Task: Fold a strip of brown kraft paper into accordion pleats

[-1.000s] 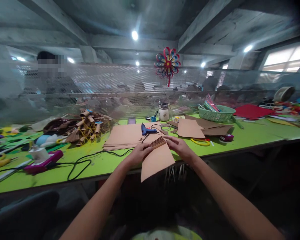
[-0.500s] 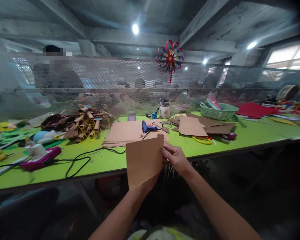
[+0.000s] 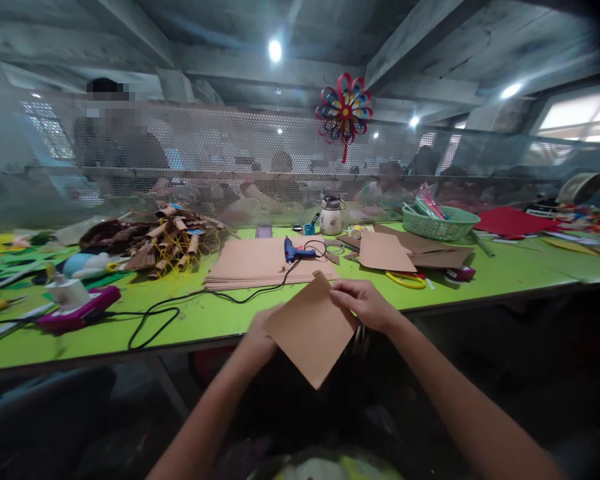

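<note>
A brown sheet of card (image 3: pixel 313 333) is held up in front of the table's near edge, turned so one corner points down. Its top corner has a small curl. My left hand (image 3: pixel 263 333) grips the left side, its fingers mostly hidden behind the card. On the upper right edge, my right hand (image 3: pixel 363 303) pinches the card between thumb and fingers. Beyond it lies a stack of brown sheets (image 3: pixel 245 263) with a blue glue gun (image 3: pixel 299 251) resting on top.
The green table (image 3: pixel 200 325) carries a purple power strip (image 3: pixel 80 312), a black cord, a pile of brown paper rolls (image 3: pixel 173 243), a white jar (image 3: pixel 331 217), more brown sheets (image 3: pixel 385 252), yellow-handled scissors (image 3: pixel 405 281) and a green basket (image 3: pixel 443 225). A person stands behind the mesh.
The card has turned from nearly upright to a diamond position. My left hand has moved left and up from beneath it, and my right hand slightly right.
</note>
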### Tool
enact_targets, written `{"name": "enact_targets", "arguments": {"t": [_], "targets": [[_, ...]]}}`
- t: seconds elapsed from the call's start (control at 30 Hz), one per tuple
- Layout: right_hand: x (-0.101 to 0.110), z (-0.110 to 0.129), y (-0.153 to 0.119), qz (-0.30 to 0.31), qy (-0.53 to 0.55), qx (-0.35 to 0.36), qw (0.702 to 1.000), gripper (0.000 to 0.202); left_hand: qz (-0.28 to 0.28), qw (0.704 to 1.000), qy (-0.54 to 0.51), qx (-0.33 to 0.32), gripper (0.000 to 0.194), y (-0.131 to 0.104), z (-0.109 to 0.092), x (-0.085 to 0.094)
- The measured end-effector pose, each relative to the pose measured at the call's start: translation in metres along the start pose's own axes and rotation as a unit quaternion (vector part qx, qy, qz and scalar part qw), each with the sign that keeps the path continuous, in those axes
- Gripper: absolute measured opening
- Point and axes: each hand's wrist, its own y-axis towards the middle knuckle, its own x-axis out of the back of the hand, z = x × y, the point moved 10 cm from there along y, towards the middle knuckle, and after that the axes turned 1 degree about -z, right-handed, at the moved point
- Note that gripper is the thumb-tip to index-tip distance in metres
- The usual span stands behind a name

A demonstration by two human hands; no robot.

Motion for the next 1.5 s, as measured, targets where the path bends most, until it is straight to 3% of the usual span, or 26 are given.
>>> {"name": "enact_targets", "arguments": {"t": [0.07,0.13,0.2,0.27,0.33,0.4,0.6,0.77,0.9,1.27,1.5], "targets": [[-0.005,-0.004,0.008,0.085,-0.092,0.001,0.992,0.025,-0.065,0.997,0.034,-0.012,0.042,0.008,-0.023,0.036],[-0.017,-0.012,0.017,0.174,-0.154,0.001,0.973,0.025,-0.041,0.99,0.121,-0.063,0.038,0.022,-0.05,0.041],[-0.028,-0.021,0.027,0.237,-0.192,0.008,0.952,0.027,0.019,0.964,0.239,-0.117,0.034,0.036,-0.065,0.021],[-0.038,-0.029,0.039,0.273,-0.217,0.014,0.937,0.031,0.081,0.923,0.342,-0.154,0.032,0.048,-0.064,-0.006],[-0.045,-0.036,0.049,0.289,-0.22,0.018,0.932,0.034,0.143,0.891,0.405,-0.148,0.026,0.058,-0.047,-0.028],[-0.049,-0.042,0.055,0.298,-0.22,0.017,0.929,0.036,0.17,0.88,0.424,-0.13,0.026,0.065,-0.029,-0.035],[-0.051,-0.046,0.059,0.267,-0.221,0.058,0.936,0.024,0.175,0.927,0.324,-0.068,0.032,0.077,0.009,-0.017],[-0.053,-0.053,0.059,0.255,-0.219,0.064,0.94,0.021,0.125,0.935,0.312,-0.115,0.027,0.082,0.01,-0.007],[-0.054,-0.058,0.061,0.24,-0.21,0.064,0.946,0.021,0.113,0.935,0.32,-0.104,0.023,0.082,0.016,-0.001],[-0.05,-0.07,0.067,0.187,-0.22,0.045,0.956,0.02,0.121,0.908,0.39,-0.093,0.027,0.091,0.014,-0.012],[-0.046,-0.073,0.067,0.172,-0.218,0.046,0.959,0.016,0.125,0.939,0.313,-0.064,0.021,0.093,0.026,-0.007]]}}
